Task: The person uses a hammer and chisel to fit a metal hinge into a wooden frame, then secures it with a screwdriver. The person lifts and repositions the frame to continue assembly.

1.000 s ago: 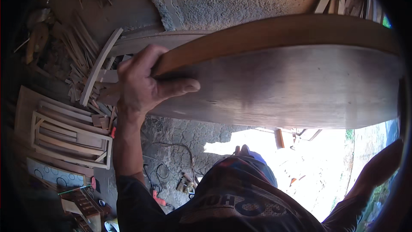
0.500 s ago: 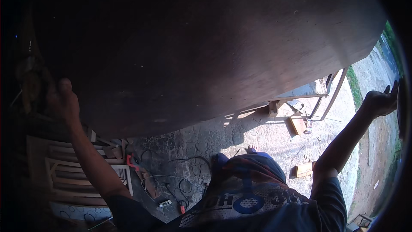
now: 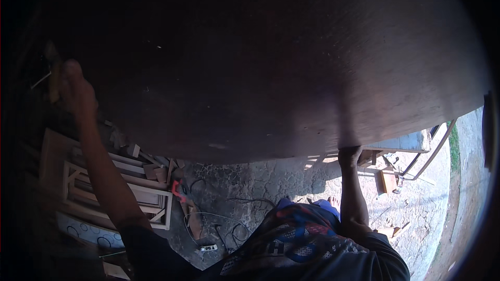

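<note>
A large dark brown panel [image 3: 250,83] with a smooth, faintly shiny face fills the upper view, tilted in front of me. My left hand [image 3: 78,91] grips its left edge, thumb on the near face and the other fingers mostly lost in shadow. Down at the lower edge, right of the middle, my right hand [image 3: 350,153] holds the panel from below. Its fingers are hidden behind the board.
Pale wooden frames [image 3: 117,192] are stacked at the lower left. A red tool [image 3: 178,190], loose cables and a white power strip [image 3: 208,248] lie on the cracked concrete floor [image 3: 250,179]. A bench [image 3: 401,143] and a wooden block [image 3: 388,181] stand to the right.
My right hand has come in from the far right, where it was open and off the panel, to the lower edge. The panel has shifted right in view; my left hand keeps its grip.
</note>
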The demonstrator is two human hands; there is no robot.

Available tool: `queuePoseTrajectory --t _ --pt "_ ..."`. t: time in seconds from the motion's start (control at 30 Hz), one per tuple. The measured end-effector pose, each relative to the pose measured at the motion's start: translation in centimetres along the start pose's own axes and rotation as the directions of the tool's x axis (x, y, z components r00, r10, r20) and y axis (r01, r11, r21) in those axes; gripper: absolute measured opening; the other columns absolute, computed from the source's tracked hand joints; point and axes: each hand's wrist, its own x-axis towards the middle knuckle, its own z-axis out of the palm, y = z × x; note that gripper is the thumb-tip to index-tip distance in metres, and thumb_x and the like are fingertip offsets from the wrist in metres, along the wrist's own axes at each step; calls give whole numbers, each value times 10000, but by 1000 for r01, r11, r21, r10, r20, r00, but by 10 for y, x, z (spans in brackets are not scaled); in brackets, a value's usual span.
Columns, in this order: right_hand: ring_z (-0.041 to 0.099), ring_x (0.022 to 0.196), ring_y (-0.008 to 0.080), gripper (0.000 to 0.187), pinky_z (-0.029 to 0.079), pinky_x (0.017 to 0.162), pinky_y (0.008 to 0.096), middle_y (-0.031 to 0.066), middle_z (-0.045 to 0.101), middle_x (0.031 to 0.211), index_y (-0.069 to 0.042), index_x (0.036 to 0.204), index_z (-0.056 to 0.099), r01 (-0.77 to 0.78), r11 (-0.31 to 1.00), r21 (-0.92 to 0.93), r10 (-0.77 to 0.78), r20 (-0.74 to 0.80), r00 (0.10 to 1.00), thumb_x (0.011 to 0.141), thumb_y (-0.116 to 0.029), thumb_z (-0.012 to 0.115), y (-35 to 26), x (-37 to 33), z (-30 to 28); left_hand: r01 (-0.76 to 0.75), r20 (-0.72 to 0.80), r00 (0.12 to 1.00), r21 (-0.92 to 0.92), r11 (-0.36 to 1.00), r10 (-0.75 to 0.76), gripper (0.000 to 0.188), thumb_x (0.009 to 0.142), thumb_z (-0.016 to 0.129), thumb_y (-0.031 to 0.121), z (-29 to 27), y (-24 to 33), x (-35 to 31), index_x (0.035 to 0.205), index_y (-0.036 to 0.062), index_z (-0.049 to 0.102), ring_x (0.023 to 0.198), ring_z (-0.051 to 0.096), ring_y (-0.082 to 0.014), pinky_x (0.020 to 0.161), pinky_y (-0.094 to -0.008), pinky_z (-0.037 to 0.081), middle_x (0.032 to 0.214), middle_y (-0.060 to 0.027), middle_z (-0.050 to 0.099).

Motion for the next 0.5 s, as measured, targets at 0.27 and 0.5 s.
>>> queuePoseTrajectory --t 0.27,0.5 --pt "578 1216 366 544 515 1015 515 213 559 1343 44 1414 468 -28 781 624 312 -351 883 1048 -348 378 -11 -60 96 -30 303 952 -70 997 50 1022 896 458 817 -7 -33 -60 1466 -31 441 1323 501 -304 1095 -418 382 1430 -201 526" --pt "566 1243 368 516 510 1020 494 181 539 1411 -14 1446 445 217 787 578 255 -625 738 1051 -345 428 -27 -103 105 376 336 871 12 926 -358 1139 890 240 890 -30 -252 -214 1443 -89 425 1283 514 -395 1078 -488 414 1407 -282 491"
